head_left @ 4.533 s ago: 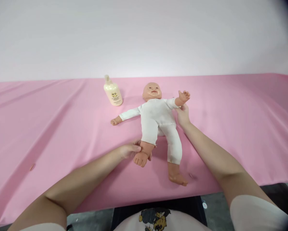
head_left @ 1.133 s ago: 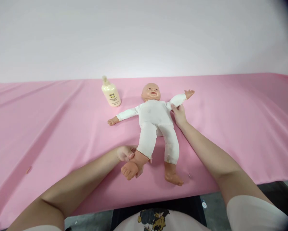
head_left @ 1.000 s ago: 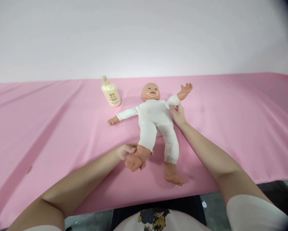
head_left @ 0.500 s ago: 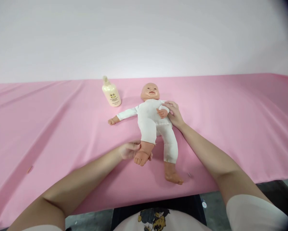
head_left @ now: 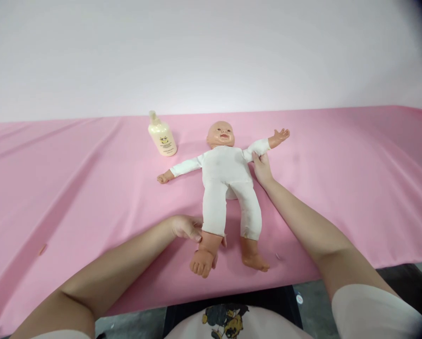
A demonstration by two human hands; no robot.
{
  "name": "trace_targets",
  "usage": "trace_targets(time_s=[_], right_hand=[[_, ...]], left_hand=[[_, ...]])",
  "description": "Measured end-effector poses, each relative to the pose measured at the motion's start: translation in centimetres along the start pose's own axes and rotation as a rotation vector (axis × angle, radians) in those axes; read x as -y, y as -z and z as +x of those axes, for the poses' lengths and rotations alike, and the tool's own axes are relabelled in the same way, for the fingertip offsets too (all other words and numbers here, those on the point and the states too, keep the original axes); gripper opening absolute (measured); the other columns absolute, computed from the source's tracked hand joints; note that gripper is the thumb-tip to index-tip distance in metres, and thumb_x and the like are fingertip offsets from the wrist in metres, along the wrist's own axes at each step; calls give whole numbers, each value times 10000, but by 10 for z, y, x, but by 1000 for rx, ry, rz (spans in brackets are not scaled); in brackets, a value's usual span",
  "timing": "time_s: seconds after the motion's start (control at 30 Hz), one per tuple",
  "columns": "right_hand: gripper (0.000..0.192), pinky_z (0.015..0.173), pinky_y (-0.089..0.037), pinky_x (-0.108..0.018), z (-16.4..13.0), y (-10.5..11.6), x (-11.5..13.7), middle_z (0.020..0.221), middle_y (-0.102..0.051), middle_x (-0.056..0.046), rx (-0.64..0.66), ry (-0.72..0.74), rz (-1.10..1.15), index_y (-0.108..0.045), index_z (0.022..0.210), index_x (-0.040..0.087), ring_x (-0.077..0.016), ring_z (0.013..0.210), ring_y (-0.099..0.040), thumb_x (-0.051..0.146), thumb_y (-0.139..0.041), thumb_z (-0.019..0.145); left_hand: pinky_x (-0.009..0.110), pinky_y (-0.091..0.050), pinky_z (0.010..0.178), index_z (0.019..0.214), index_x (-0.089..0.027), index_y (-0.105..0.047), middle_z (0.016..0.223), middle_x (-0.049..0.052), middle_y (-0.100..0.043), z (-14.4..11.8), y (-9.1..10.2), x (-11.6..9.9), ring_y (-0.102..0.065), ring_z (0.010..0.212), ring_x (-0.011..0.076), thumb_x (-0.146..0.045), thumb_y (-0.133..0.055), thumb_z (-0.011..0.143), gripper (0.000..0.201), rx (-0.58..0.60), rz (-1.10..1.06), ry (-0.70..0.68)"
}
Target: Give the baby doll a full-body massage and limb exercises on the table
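A baby doll [head_left: 227, 176] in a white bodysuit lies on its back on the pink sheet [head_left: 73, 188], head toward the wall, arms spread. My left hand [head_left: 186, 228] grips the ankle of the doll's leg on the left of the view, and the bare foot hangs a little above the sheet. My right hand [head_left: 262, 167] holds the doll's arm on the right side at the sleeve, stretched outward. The other leg and arm rest flat on the sheet.
A cream lotion bottle [head_left: 162, 136] with a pump top stands on the sheet just left of the doll's head. A plain white wall runs behind the sheet. The sheet's front edge drops off near my body, with dark floor below.
The doll's right-side arm, folded over its chest half a second ago, is stretched out again. The leg in my left hand has been pulled straight toward me.
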State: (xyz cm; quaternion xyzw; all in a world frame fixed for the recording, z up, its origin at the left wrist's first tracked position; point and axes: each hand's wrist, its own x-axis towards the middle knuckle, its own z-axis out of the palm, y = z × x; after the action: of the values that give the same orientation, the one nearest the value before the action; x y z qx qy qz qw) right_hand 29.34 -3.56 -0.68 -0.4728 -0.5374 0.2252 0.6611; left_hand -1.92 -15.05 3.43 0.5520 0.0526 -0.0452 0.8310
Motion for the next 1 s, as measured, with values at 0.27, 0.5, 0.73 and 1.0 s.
trace_targets(time_s=[0.27, 0.5, 0.73, 1.0], right_hand=[[308, 1105, -400, -503, -10, 1, 27, 1220, -637, -83, 203, 333, -246, -631, 1203, 271, -263, 1183, -570, 375, -530, 932], [469, 1062, -409, -502, -13, 1, 36, 1264, -610, -51, 318, 524, -498, -687, 1174, 341, -244, 1213, -519, 80, -425, 886], [372, 1087, -397, -494, -12, 0, 34, 1250, -621, -66, 301, 464, -394, -676, 1177, 309, -244, 1212, -532, 162, -454, 918], [434, 1051, -468, -480, -1, 0, 3, 1151, -669, -66, 7, -72, 53, -593, 1166, 238, -239, 1113, -605, 528, -620, 844]], left_hand=[[403, -496, 814, 1331, -43, -470, 995, 176, -705, 1, 5, 5, -692, 925, 309, -479, -704, 779, 741, 30, -258, -74], [288, -490, 707, 1356, -23, -449, 1002, 172, -699, 3, 7, 8, -678, 885, 233, -442, -695, 819, 724, -67, -350, -176], [310, -504, 746, 1337, -42, -473, 1046, 191, -700, 2, 7, 8, -682, 930, 255, -476, -705, 806, 724, -53, -304, -142], [382, -511, 710, 1370, -107, -463, 1060, 188, -713, 1, 4, -1, -699, 902, 312, -537, -694, 779, 767, 226, -70, 73]])
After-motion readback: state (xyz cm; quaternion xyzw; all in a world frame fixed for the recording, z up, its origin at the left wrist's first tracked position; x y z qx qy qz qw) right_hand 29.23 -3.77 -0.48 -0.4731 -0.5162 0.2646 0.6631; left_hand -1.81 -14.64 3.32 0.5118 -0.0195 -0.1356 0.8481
